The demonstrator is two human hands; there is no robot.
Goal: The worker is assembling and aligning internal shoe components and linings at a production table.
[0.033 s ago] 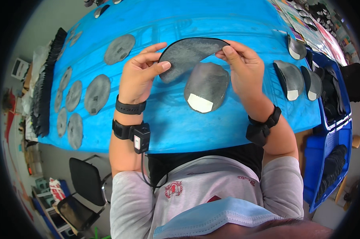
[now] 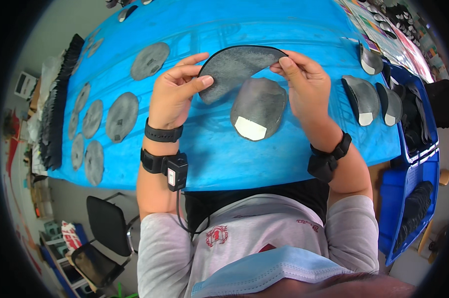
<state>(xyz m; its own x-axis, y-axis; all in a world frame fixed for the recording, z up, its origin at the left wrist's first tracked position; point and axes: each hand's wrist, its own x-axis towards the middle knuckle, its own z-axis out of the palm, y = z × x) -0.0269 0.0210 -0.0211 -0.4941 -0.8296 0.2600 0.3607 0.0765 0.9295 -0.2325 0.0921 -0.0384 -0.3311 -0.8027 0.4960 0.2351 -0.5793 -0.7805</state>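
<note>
Holding: the curved grey piece, raised above the blue sheet and just beyond the oval pad, with my 2 hands at its ends.
Left hand: closed on the left end, thumb pressed on the grey face, the upper finger stretched out near the dark rim.
Right hand: pinching the right tip between thumb and fingers.
Bend: an arch, rim away from me; I'd judge an even, light pull from each side best, so that neither end creases.
Thumbs: better near the edges (the middle of the face is then free to look over), with wrists level to avoid a twist.
Oval pad: lying flat between my forearms, apart from my fingers; I'd do well to hold the piece clear of it.
White patch: on the pad's near end, no writing that I can make out.
Left-side pads: grey ovals lying apart, some with a small dark mark, too small to read.
Right-side pads: curved, with pale patches at their near ends, beside the blue crates.
Wrist device: black, with a small white label, unreadable from here.
Shirt: grey, a red crest on my left, a smaller red mark on my right.
Printed sheets: colourful, at the far right, too small to read.
</note>
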